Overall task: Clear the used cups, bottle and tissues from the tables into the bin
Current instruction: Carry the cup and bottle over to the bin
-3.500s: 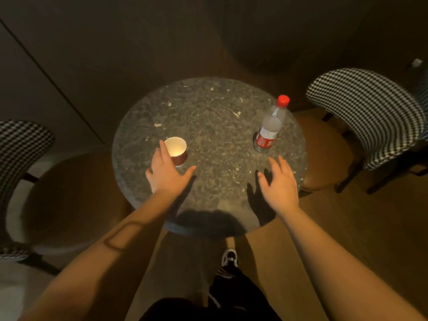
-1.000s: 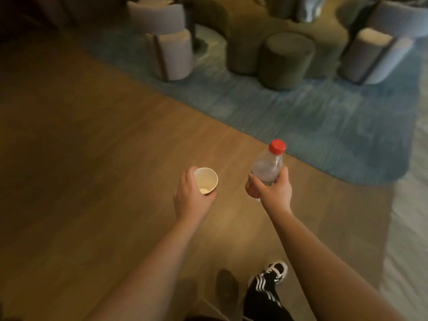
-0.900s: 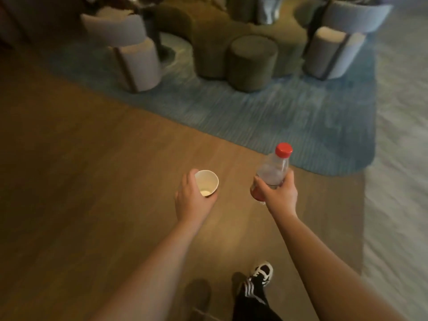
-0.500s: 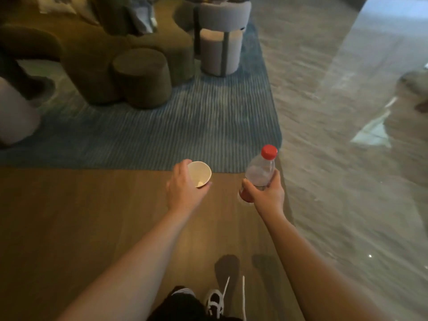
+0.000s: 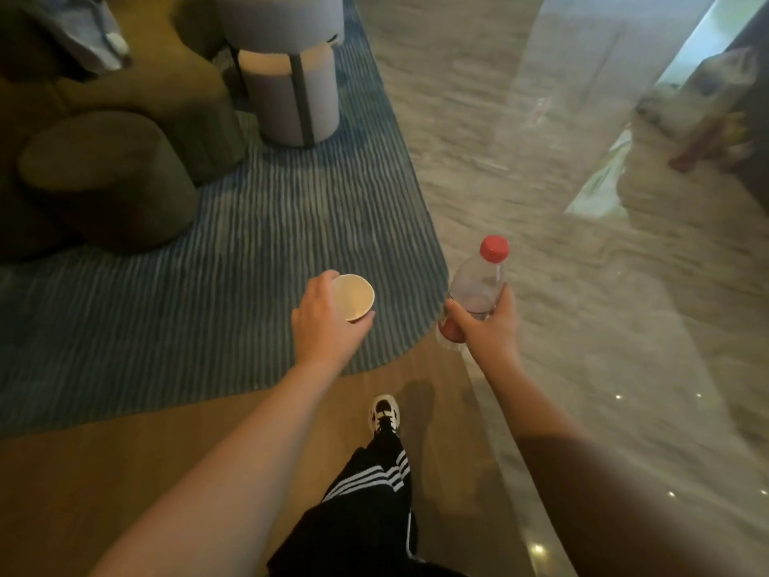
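My left hand point(image 5: 322, 326) grips a small paper cup point(image 5: 354, 296), white inside, tilted with its mouth towards me, held out in front over the edge of a blue rug. My right hand point(image 5: 484, 333) is wrapped around the lower half of a clear plastic bottle point(image 5: 478, 285) with a red cap and a red label. The bottle stands nearly upright in my grip. No bin and no tissues are in view.
A blue striped rug point(image 5: 208, 285) lies to the left, with an olive round pouf point(image 5: 104, 177), an olive sofa and a grey stool point(image 5: 291, 77) on it. Wooden floor is under my feet; glossy marble floor point(image 5: 582, 264) stretches right. Blurred objects stand at the far right.
I picked the cup and bottle off the round table and walked away with them. The view has swung right: the rug and seats slid left, and the marble floor came into view.
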